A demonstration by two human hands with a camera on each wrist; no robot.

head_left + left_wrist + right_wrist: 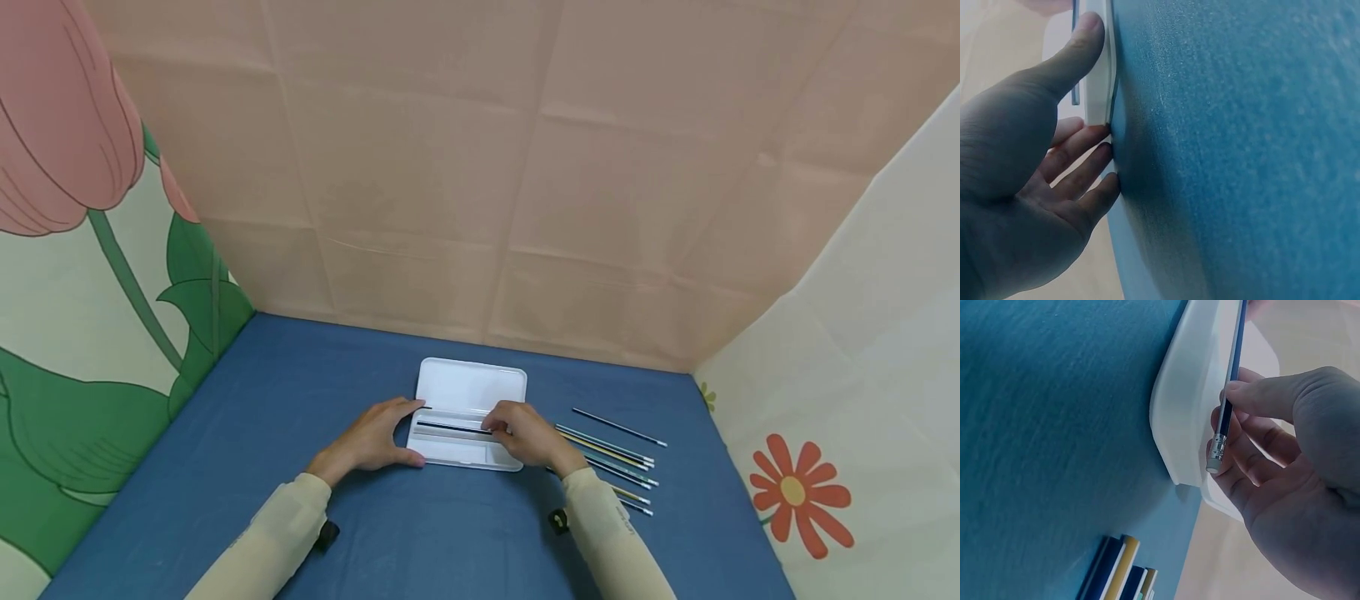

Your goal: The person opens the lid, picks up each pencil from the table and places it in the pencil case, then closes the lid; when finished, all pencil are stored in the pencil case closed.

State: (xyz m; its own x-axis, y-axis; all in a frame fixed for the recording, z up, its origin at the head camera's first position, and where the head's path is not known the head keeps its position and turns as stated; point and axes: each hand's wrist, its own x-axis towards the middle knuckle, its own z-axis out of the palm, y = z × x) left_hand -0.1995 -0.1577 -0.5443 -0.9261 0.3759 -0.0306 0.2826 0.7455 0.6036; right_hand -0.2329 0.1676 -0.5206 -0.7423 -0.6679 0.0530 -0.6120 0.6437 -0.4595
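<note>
An opened white pencil case (471,383) lies on the blue cloth with its lid folded back. My left hand (378,435) holds its left end, the thumb at the near corner and the index finger by the hinge side. In the left wrist view, the other fingertips (1109,181) rest by the cloth at the case's end. My right hand (525,433) pinches a dark blue pencil (1235,359) between thumb and fingers close to its eraser end. That pencil lies lengthwise over the case's tray, its far end pointing toward my left hand.
Several pencils (611,447), dark, green and yellow with white erasers, lie loosely side by side to the right of the case. One dark pencil (618,427) lies apart behind them. A beige backdrop (480,167) and printed side panels (847,400) enclose the blue table (450,542).
</note>
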